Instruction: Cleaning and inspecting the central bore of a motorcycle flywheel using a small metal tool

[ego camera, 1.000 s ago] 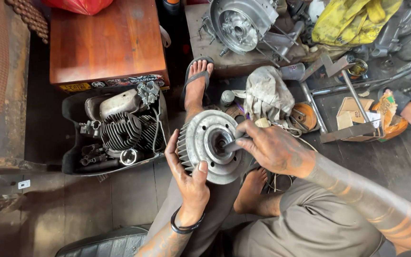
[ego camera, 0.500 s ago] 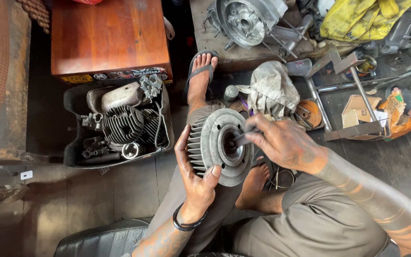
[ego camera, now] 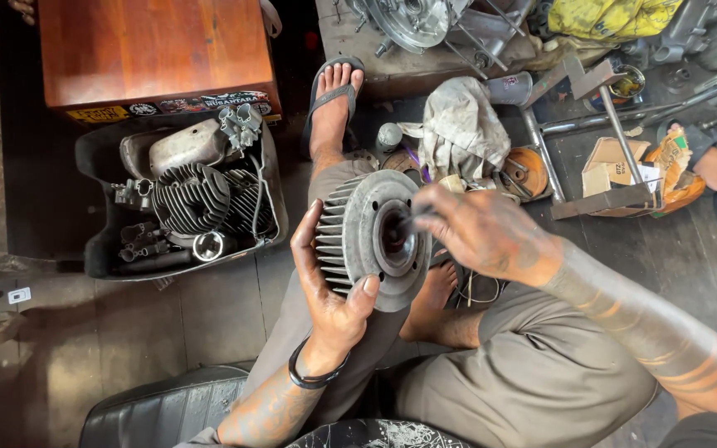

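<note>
Metal finned cylinder (ego camera: 367,241) sits over your lap, propped on edge w/ bore facing up at you. Your left hand (ego camera: 325,290) cups it from below, fingers wrapped round the fins, thumb hooked on the flange. Right hand (ego camera: 479,232) pinches a thin tool (ego camera: 412,220) poking into the bore. Looks heavy, stiff, prob. greasy, so grip fins and flange, not the bore face. Parts tray (ego camera: 97,257) lies just beside your left leg.
</note>
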